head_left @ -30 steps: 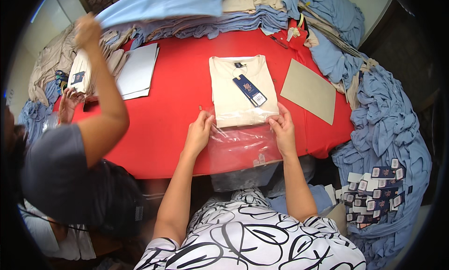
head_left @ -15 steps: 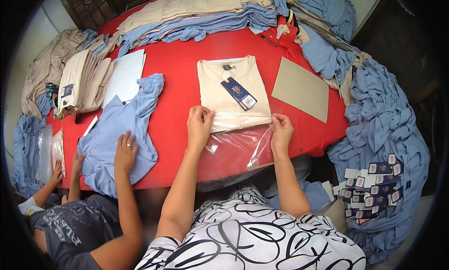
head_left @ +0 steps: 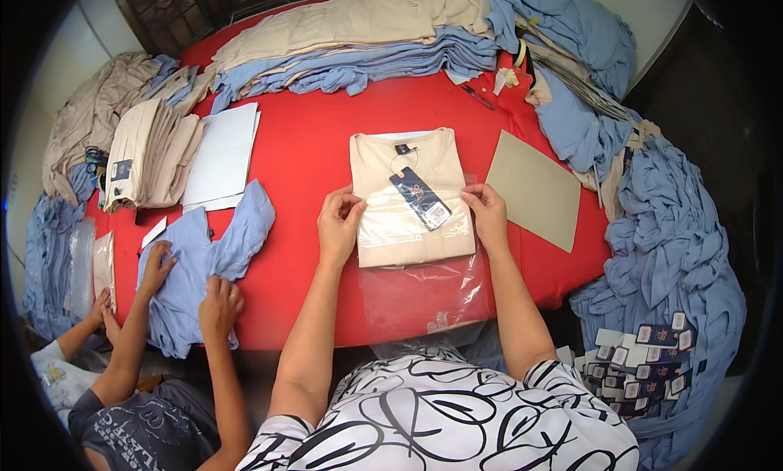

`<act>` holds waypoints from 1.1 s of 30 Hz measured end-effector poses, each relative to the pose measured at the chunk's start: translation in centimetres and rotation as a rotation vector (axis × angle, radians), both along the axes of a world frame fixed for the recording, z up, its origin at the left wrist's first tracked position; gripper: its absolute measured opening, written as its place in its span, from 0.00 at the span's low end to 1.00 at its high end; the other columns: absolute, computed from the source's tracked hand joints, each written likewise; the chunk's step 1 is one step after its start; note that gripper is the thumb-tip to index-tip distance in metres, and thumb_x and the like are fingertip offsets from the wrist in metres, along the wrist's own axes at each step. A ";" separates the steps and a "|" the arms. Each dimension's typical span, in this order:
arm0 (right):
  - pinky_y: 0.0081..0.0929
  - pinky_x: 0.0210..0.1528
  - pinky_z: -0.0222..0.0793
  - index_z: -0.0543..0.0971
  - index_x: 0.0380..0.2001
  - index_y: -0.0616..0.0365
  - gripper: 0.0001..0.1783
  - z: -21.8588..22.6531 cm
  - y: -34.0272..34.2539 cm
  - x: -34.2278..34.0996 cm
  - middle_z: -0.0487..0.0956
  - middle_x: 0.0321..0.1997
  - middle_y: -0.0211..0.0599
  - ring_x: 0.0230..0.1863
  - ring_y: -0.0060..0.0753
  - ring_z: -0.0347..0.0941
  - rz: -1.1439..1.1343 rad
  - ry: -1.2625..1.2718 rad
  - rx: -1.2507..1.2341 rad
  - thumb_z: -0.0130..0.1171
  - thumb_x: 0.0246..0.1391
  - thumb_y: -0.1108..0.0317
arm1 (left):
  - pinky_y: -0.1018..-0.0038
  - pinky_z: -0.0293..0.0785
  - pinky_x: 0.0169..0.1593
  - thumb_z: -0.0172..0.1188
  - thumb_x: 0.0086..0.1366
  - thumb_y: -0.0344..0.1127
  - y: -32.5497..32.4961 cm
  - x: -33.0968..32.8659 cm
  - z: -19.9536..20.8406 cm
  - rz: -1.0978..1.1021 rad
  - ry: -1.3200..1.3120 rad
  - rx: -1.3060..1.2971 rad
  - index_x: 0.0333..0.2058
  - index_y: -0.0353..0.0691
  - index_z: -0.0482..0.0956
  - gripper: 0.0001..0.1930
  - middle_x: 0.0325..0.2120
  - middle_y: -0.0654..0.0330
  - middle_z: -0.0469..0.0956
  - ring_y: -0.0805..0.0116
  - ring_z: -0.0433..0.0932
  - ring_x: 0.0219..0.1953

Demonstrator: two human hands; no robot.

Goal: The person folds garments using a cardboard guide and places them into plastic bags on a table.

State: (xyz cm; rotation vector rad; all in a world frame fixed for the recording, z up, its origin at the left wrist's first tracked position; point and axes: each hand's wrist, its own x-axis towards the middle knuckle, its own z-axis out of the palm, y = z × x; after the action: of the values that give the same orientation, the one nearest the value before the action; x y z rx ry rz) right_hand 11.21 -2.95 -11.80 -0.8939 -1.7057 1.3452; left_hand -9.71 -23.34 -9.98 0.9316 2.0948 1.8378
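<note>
A folded cream T-shirt [head_left: 382, 165] lies flat on the red-covered table before me, its neckline facing away. A dark blue hang tag [head_left: 420, 198] rests on its front, looped to the neck. The lower part of the T-shirt is inside a clear plastic bag [head_left: 420, 296], whose mouth crosses the tag. Thumb and fingers of my left hand [head_left: 339, 226] pinch the bag's left edge beside the T-shirt. At the opposite edge my right hand [head_left: 488, 216] pinches the bag in the same way. The bag's lower end hangs toward the table's front edge.
A grey-beige card [head_left: 534, 191] lies right of the T-shirt. At left, a co-worker's hands [head_left: 218, 308] handle a blue shirt [head_left: 183, 263]. Folded beige garments [head_left: 151, 157] and white sheets [head_left: 220, 157] sit beyond. Garment piles [head_left: 669, 218] line the sides; loose tags [head_left: 644, 361] lie at right.
My hands have moved up along the T-shirt, drawing the bag's mouth from its lower edge to over the tag. The co-worker has shifted the blue shirt's fabric.
</note>
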 end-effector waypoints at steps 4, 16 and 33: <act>0.22 0.41 0.71 0.81 0.34 0.64 0.06 0.1 1.3 -1.1 0.81 0.32 0.34 0.34 0.24 0.75 0.009 -0.086 0.084 0.63 0.53 0.73 | 0.80 0.75 0.37 0.67 0.60 0.29 1.5 -1.2 0.6 0.039 -0.238 -0.086 0.33 0.33 0.80 0.07 0.47 0.53 0.77 0.76 0.76 0.32; 0.22 0.37 0.71 0.79 0.30 0.62 0.04 3.1 7.6 -4.9 0.81 0.37 0.33 0.34 0.22 0.75 0.256 -0.377 0.150 0.64 0.50 0.76 | 0.70 0.71 0.53 0.71 0.54 0.31 5.3 -10.7 4.5 -0.450 -0.226 -0.508 0.28 0.36 0.80 0.08 0.67 0.52 0.60 0.63 0.73 0.53; 0.21 0.35 0.68 0.71 0.41 0.57 0.06 3.0 11.7 -6.7 0.78 0.31 0.31 0.32 0.21 0.71 0.369 -0.248 0.255 0.49 0.66 0.67 | 0.58 0.75 0.45 0.64 0.60 0.53 19.1 -10.0 8.4 0.268 0.791 -0.423 0.38 0.35 0.77 0.23 0.39 0.46 0.81 0.44 0.79 0.41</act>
State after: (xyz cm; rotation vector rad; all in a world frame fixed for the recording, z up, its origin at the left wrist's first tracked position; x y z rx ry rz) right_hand 4.47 8.78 -8.76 -0.6390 -2.2625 1.2428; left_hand -19.73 -4.24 -1.56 1.4656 3.0258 1.0951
